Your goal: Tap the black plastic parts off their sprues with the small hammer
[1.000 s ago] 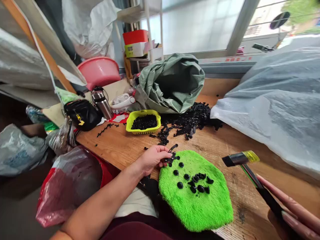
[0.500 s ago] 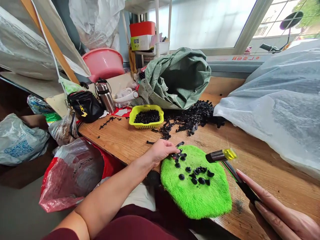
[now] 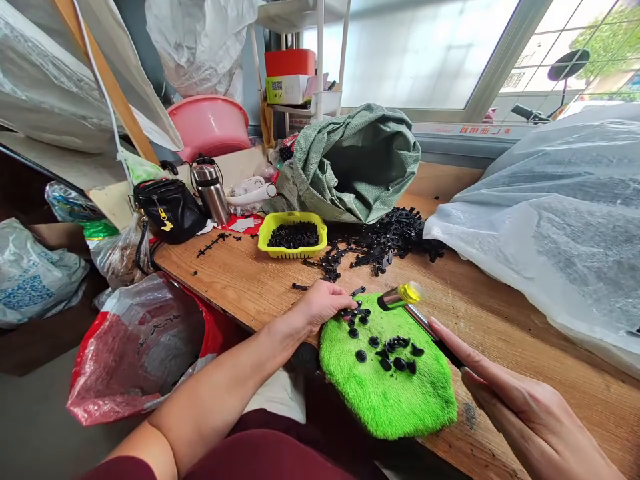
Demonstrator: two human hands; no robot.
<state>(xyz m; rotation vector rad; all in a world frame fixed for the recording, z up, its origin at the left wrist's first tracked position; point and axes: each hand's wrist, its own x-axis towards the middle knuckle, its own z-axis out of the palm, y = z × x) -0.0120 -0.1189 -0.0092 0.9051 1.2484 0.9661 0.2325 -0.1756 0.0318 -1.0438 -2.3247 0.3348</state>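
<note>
My left hand (image 3: 327, 305) pinches a small black plastic part (image 3: 356, 308) at the upper left edge of a bright green fluffy cloth (image 3: 395, 407). In my right hand (image 3: 510, 393) is a hammer (image 3: 400, 297) with a dark and yellow head, raised over the upper part of the cloth, its handle slanting down to the right. Several round black plastic pieces (image 3: 387, 353) lie loose on the cloth, some upright and some tipped over. What exactly the left fingertips grip is partly hidden.
Behind the cloth stands a yellow basket (image 3: 267, 247) of black parts. A heap of black parts (image 3: 395, 233) spills before a green woven sack (image 3: 310, 167). White plastic sheeting (image 3: 550, 220) covers the right side. A red bag (image 3: 110, 360) gapes at the table's left edge.
The hammer and my right hand have moved left, bringing the head nearer the left fingers. My left hand keeps its pinch in nearly the same spot. The camera view has shifted slightly.
</note>
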